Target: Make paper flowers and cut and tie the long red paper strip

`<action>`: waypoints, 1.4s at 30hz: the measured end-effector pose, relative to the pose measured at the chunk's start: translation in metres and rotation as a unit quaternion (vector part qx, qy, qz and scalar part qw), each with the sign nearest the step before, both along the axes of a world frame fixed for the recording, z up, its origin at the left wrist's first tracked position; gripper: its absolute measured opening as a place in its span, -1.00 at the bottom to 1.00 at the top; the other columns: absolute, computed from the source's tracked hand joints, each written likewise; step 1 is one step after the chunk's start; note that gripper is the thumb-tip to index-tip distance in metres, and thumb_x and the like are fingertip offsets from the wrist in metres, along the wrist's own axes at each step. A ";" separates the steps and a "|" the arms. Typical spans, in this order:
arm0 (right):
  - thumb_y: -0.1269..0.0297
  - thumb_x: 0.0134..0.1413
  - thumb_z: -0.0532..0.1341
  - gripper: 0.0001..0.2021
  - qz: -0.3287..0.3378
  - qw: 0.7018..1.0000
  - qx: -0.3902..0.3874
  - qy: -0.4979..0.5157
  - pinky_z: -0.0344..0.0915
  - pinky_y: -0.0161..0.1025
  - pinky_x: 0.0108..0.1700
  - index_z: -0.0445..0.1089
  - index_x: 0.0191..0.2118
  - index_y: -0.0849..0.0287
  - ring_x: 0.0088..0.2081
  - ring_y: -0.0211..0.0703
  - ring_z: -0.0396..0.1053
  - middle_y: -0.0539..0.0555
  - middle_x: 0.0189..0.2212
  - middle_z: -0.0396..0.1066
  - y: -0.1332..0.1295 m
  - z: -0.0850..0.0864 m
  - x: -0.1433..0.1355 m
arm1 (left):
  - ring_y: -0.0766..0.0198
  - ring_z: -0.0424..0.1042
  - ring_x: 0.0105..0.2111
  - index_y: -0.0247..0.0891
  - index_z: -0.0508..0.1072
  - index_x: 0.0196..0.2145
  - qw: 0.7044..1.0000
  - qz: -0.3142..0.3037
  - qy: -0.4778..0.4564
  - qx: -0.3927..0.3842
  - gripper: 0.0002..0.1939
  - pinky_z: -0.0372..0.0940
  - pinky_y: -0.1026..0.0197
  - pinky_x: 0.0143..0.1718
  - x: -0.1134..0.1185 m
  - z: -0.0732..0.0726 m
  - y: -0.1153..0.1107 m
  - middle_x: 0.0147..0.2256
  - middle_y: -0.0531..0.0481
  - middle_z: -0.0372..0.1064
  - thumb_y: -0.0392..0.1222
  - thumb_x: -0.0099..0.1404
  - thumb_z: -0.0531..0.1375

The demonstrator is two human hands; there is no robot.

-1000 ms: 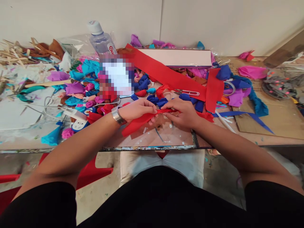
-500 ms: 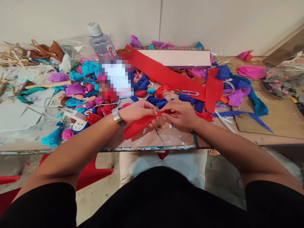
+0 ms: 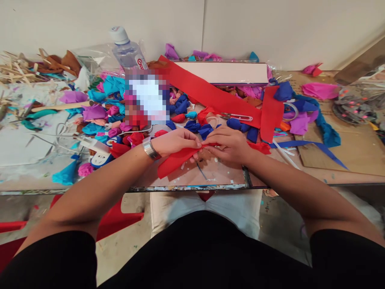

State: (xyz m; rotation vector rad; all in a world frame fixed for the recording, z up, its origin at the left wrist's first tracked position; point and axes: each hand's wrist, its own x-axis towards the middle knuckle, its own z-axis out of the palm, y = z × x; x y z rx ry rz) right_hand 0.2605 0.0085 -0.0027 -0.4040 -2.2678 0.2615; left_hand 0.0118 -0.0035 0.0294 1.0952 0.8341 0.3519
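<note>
A strip of red crepe paper [image 3: 174, 161] is stretched between my two hands just above the table's front edge. My left hand [image 3: 179, 143], with a metal watch at the wrist, pinches it between thumb and fingers, and its loose end hangs down to the left. Closed on the gathered part, my right hand [image 3: 225, 144] almost touches the left fingertips and hides some of the paper. Small thread snips [image 3: 239, 117] with a pink-and-white handle lie beyond my right hand, near a long red paper strip [image 3: 207, 94] and blue crumpled paper pieces [image 3: 206, 130].
A water bottle [image 3: 128, 52] stands at the back, by a blurred-out bright patch [image 3: 147, 98]. Left are a power strip [image 3: 100, 158], cables and thin wooden sticks [image 3: 18, 70]. A tape roll [image 3: 290, 111] and cardboard [image 3: 355, 150] lie right; a long white box [image 3: 222, 73] sits behind.
My hands stay nearly in place. The right fingers have closed more tightly over the red paper, with less of it showing between the hands.
</note>
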 end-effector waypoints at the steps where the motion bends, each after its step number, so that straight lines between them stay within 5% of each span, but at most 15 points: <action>1: 0.24 0.42 0.31 -0.87 -0.003 1.000 0.000 0.000 0.47 -0.17 -0.15 0.63 -0.08 0.06 -0.21 -0.13 0.63 0.09 -0.21 0.69 0.000 0.000 0.000 | 0.28 0.55 -0.52 -0.35 0.61 -0.39 1.000 0.001 0.004 0.008 -0.73 0.48 0.27 -0.41 0.000 0.000 0.000 -0.46 -0.08 0.58 -0.07 0.22 0.48; 7: 0.22 0.42 0.29 -0.85 -0.036 0.998 -0.057 0.000 0.51 -0.13 -0.06 0.63 -0.12 0.05 -0.17 -0.09 0.62 0.08 -0.22 0.69 -0.001 0.000 0.000 | 0.25 0.58 -0.42 -0.30 0.57 -0.30 0.990 -0.026 0.045 0.129 -0.67 0.50 0.24 -0.32 0.000 0.002 0.001 -0.39 -0.02 0.60 0.05 0.27 0.45; 12: 0.20 0.38 0.33 -0.85 -0.045 0.993 -0.108 0.002 0.48 -0.20 -0.09 0.64 -0.11 0.09 -0.19 -0.12 0.61 0.07 -0.23 0.70 -0.002 -0.001 -0.001 | 0.32 0.46 -0.41 -0.31 0.58 -0.29 0.940 -0.055 0.125 0.312 -0.73 0.35 0.30 -0.34 0.000 -0.002 0.002 -0.40 0.05 0.52 0.00 0.32 0.36; 19: 0.20 0.35 0.33 -0.83 -0.065 0.982 -0.178 -0.006 0.37 -0.26 -0.26 0.65 -0.18 0.14 -0.31 -0.16 0.56 0.07 -0.31 0.68 -0.002 -0.001 -0.002 | 0.35 0.29 -0.43 -0.31 0.58 -0.34 0.877 -0.065 0.188 0.438 -0.68 0.20 0.27 -0.34 0.000 -0.003 0.000 -0.45 0.08 0.42 0.03 0.38 0.29; 25: 0.21 0.33 0.34 -0.83 -0.046 0.979 -0.196 0.016 0.38 -0.28 -0.28 0.66 -0.13 0.14 -0.31 -0.17 0.57 0.07 -0.26 0.71 -0.004 -0.004 -0.004 | 0.30 0.49 -0.40 -0.31 0.62 -0.31 0.909 -0.067 0.156 0.381 -0.64 0.34 0.28 -0.31 0.000 -0.006 0.000 -0.38 -0.01 0.58 0.04 0.46 0.23; 31: 0.26 0.35 0.34 -0.87 -0.028 0.983 -0.181 0.031 0.39 -0.31 -0.29 0.66 -0.14 0.14 -0.33 -0.23 0.55 0.06 -0.27 0.71 -0.005 -0.003 -0.005 | 0.23 0.63 -0.36 -0.31 0.57 -0.22 0.986 -0.081 0.039 0.138 -0.66 0.51 0.23 -0.26 0.000 0.000 -0.001 -0.32 -0.09 0.64 0.07 0.40 0.36; 42: 0.26 0.39 0.35 -0.87 0.015 0.992 -0.102 0.066 0.53 -0.29 -0.14 0.69 -0.07 0.07 -0.21 -0.20 0.64 0.08 -0.20 0.71 -0.005 0.000 -0.003 | 0.29 0.57 -0.49 -0.38 0.60 -0.25 0.997 -0.045 -0.057 -0.022 -0.69 0.52 0.26 -0.34 -0.007 0.003 0.004 -0.43 -0.06 0.57 -0.07 0.25 0.50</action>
